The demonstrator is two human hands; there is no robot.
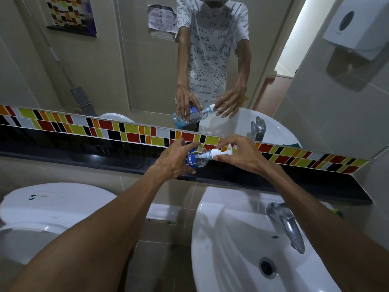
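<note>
A clear plastic pump bottle [199, 158] with a blue label is held tilted over the black ledge [105, 165], its white pump head [220, 152] pointing right. My left hand [175, 160] grips the bottle's body from the left. My right hand [235, 153] pinches the white pump head between thumb and fingers. The mirror [126, 70] above reflects both hands and the bottle.
A white sink [227, 249] with a chrome tap [284, 224] lies below right. At the lower left stands a white toilet [48, 209] with its cistern. A coloured tile strip [84, 127] runs under the mirror. A white dispenser [357, 24] hangs on the right wall.
</note>
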